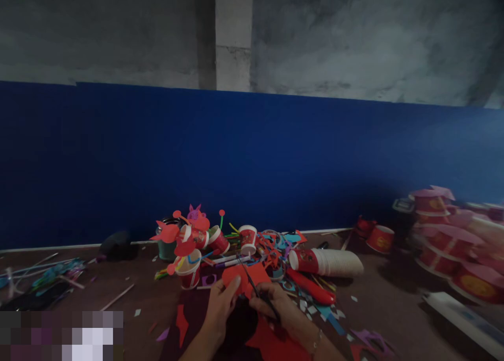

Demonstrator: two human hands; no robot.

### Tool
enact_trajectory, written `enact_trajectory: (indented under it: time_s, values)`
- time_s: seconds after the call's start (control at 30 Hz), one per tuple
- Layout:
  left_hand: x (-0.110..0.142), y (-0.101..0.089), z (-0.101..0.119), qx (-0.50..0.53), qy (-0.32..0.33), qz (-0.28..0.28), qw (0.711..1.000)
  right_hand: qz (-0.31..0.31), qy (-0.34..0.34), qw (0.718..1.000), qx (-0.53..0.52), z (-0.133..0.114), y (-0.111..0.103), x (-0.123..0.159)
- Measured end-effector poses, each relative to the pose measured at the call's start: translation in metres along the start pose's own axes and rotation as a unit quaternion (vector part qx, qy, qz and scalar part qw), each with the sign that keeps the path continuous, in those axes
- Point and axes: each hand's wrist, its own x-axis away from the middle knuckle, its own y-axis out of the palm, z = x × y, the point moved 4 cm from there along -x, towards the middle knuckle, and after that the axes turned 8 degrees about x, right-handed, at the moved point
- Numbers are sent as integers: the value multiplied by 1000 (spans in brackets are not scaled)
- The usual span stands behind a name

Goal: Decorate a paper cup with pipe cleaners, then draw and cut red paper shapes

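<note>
Scissors (249, 278) across red paper (260, 275); scraps (311, 309)

A bare concrete wall (118, 30) fills the upper part of the view, grey and blotchy with darker stains. A paler vertical column (233, 24) runs down it near the middle, crossed by a thin horizontal joint, with a dark band (205, 35) along its left side. Below spreads a broad, plain blue panel (236, 156), its top edge sloping slightly down to the right. A thin whitish strip (326, 230) follows its foot, meeting a dark reddish-brown surface (378, 282). The light is dim, and the blue looks palest at the far right.
</note>
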Motion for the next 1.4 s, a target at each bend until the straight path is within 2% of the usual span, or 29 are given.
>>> enact_trajectory:
  time_s: [0.2, 0.57, 0.8, 1.1, 1.4]
  values:
    - [1, -2, 3, 5, 10, 15, 1000, -6, -1, 1000, 2, 1, 1, -1]
    - [-1, 0, 2, -5, -2, -5, 1000, -13, 0, 1000, -14, -8, 0, 7]
    - [3, 2, 5, -3, 6, -6, 1000, -10, -5, 1000, 2, -1, 0, 1]
    - [1, -2, 4, 4, 18, 19, 1000, 4, -9, 1000, 6, 3, -1, -1]
    - [0, -6, 4, 6, 30, 34, 999, -21, 15, 1000, -2, -2, 0, 4]
